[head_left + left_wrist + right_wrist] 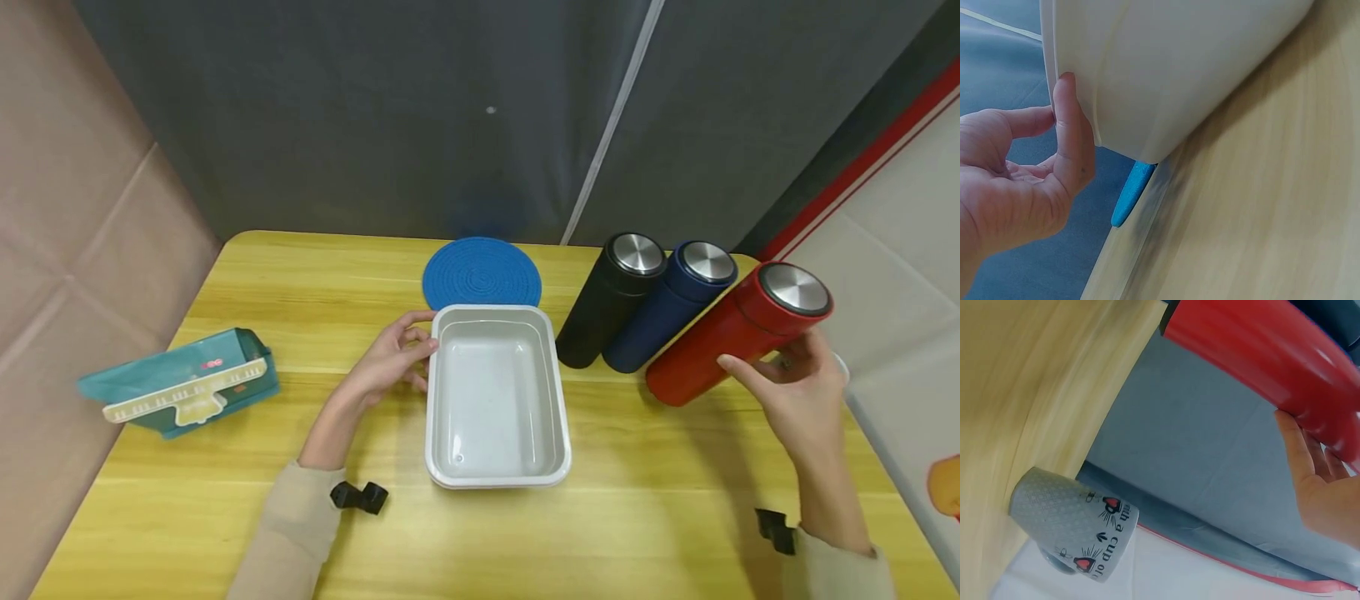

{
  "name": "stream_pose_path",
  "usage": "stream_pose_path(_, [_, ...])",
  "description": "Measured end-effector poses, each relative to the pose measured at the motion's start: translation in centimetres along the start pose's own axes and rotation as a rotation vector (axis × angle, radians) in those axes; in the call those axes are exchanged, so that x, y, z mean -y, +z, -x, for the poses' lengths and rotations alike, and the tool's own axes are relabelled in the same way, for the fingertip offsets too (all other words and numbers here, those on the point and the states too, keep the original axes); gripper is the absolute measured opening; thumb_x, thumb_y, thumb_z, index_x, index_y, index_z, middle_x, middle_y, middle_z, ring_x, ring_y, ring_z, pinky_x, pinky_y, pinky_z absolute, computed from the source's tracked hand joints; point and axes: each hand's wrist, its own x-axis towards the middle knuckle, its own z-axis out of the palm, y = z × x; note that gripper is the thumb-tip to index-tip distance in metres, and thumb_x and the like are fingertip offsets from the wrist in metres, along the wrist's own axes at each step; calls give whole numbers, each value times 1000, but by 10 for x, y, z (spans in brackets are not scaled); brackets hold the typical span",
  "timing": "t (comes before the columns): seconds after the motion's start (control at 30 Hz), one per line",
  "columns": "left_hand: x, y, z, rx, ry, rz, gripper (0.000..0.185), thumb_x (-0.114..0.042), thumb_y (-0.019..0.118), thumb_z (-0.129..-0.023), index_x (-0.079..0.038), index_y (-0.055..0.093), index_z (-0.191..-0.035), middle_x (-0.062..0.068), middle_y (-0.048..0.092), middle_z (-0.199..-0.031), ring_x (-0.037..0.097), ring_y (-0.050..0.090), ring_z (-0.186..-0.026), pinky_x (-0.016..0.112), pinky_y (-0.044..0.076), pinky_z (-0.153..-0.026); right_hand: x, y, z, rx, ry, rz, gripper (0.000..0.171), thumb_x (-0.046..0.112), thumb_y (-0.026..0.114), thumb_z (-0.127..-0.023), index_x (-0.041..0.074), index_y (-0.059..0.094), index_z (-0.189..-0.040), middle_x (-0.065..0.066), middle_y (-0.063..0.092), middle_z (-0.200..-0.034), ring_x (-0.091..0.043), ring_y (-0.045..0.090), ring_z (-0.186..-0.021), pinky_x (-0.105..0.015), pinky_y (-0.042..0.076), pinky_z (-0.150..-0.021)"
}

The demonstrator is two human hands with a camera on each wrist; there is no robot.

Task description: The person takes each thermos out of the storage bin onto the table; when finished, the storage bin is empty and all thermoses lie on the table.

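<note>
A white rectangular plastic tub (495,400) stands on the wooden table. My left hand (393,358) holds its left rim near the far corner; the left wrist view has thumb and a finger (1075,131) right at the lip. On the right, my right hand (802,392) grips a red thermos bottle (720,342) with a steel-topped lid, thumb on its near side and the other fingers partly hidden behind. To its left stand a dark blue thermos (660,312) and a black thermos (607,308), close together.
A round blue woven mat (482,271) lies behind the tub, partly covered by it. A teal packet (183,379) with a cream band sits at the left. Beyond the right hand stands a grey printed mug (1075,519). A dark curtain (375,117) hangs behind the table.
</note>
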Motion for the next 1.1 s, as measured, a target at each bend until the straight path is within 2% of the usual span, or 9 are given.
stream_pose_path(0.13, [0, 0, 0, 0, 4, -9, 48, -6, 54, -98, -7, 36, -143, 30, 52, -106, 24, 59, -71, 42, 59, -52, -5, -3, -5, -37, 15, 75, 68, -17, 76, -70, 7, 57, -131, -9, 61, -112, -17, 59, -97, -11, 53, -70])
stream_pose_path(0.3, [1, -1, 1, 1, 7, -7, 48, -6, 54, -98, -7, 36, -143, 29, 53, -105, 24, 59, -71, 46, 59, -54, -17, -1, -13, -60, 62, 67, 68, -13, 77, -71, 9, 57, -131, -6, 60, -112, -16, 58, -99, -10, 53, -70])
stream_pose_path(0.53, [0, 0, 0, 1, 3, -2, 48, -6, 54, -98, -7, 36, -143, 31, 52, -108, 23, 60, -71, 39, 59, -52, -34, -3, -29, -107, 101, -11, 65, -12, 78, -70, 9, 59, -128, -4, 60, -110, -15, 55, -96, -8, 52, -69])
stream_pose_path(0.8, [-1, 0, 0, 2, 2, 3, 48, -5, 53, -98, -7, 36, -143, 33, 51, -109, 23, 60, -71, 39, 59, -52, -46, -2, -38, -105, 146, -41, 65, -11, 79, -70, 11, 59, -129, -3, 60, -111, -14, 55, -98, -8, 52, -69])
stream_pose_path(1.1, [1, 0, 0, 0, 1, 4, 48, -5, 54, -98, -7, 36, -143, 30, 52, -106, 23, 59, -71, 43, 59, -53, -51, 4, -42, -97, 132, -14, 66, -11, 79, -70, 12, 58, -128, -2, 60, -110, -13, 55, -97, -8, 51, -70])
